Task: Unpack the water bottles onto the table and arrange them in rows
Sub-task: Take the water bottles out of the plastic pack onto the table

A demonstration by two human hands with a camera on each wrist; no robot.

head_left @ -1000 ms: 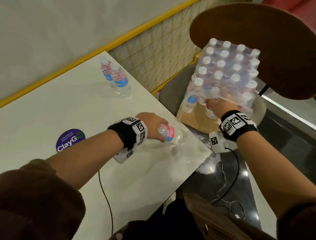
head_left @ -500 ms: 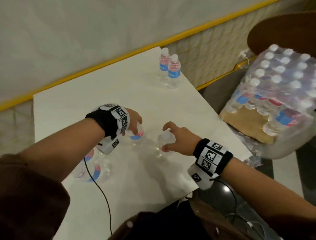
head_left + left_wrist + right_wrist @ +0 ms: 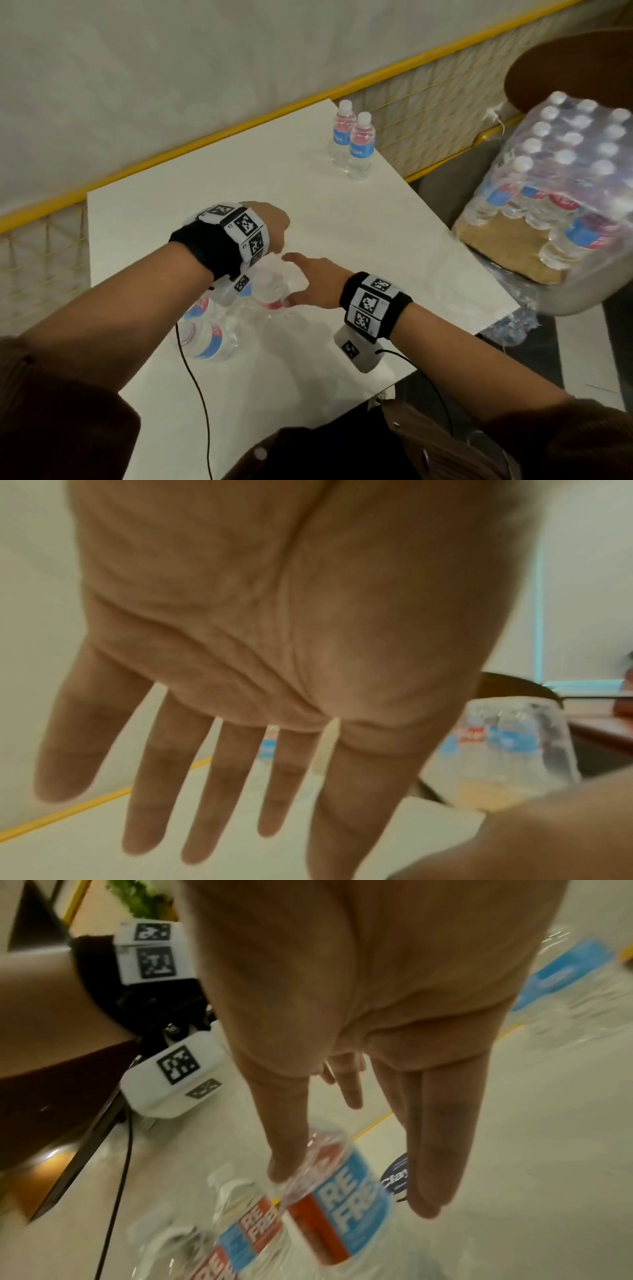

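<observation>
Several clear water bottles with red and blue labels stand bunched near the front left of the white table (image 3: 342,222). My right hand (image 3: 301,284) reaches to the nearest bottle (image 3: 274,291) with fingers straight; in the right wrist view that hand (image 3: 356,1188) has its thumb against the bottle (image 3: 339,1191) and the other fingers beside it. My left hand (image 3: 270,229) hovers above the bunch, and in the left wrist view the hand (image 3: 212,804) is spread flat and holds nothing. Two more bottles (image 3: 352,144) stand at the far right corner. The shrink-wrapped pack (image 3: 565,192) sits to the right.
The pack rests on a chair with a brown backrest (image 3: 565,68) just off the table's right edge. A yellow rail (image 3: 342,89) and mesh run along the far side. A black cable (image 3: 191,377) crosses the near table. A blue sticker (image 3: 397,1175) lies behind the bottles.
My right hand carried a bottle from the pack to the bunch on the table and released its grip. My left hand let go of its bottle and lifted. The view swung left.
</observation>
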